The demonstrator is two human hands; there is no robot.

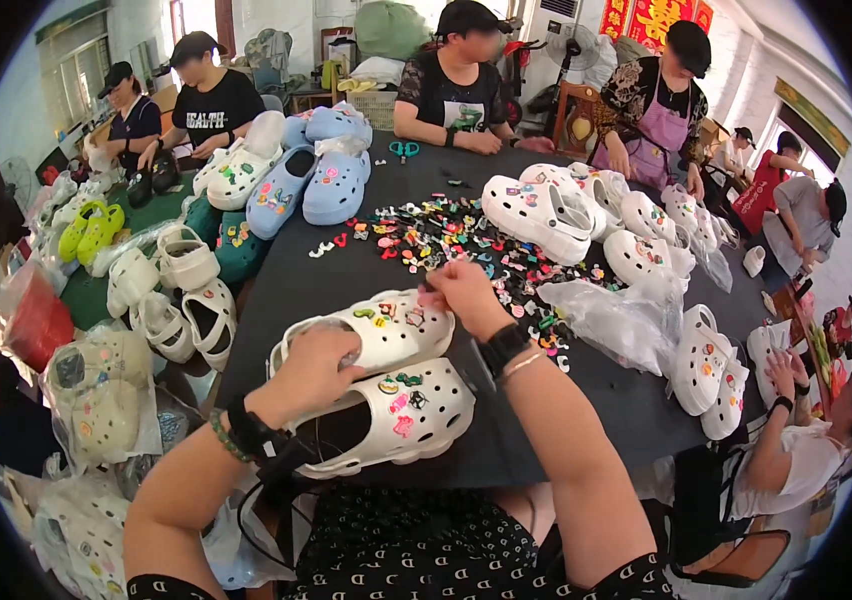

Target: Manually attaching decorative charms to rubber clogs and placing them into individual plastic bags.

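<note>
Two white clogs lie side by side on the dark table before me, both with colourful charms in their holes. My left hand is closed on the farther clog, its fingers in the foot opening and its thumb on the upper. At that clog's toe, my right hand has its fingers pinched together; what is between them is too small to make out. The nearer clog sits just below my left wrist. Beyond my right hand spreads a heap of small coloured charms.
Blue clogs stand at the far left. White clogs and a clear plastic bag are on the right. Teal scissors lie near the far edge. People sit or stand around the tables. Bagged clogs crowd my left side.
</note>
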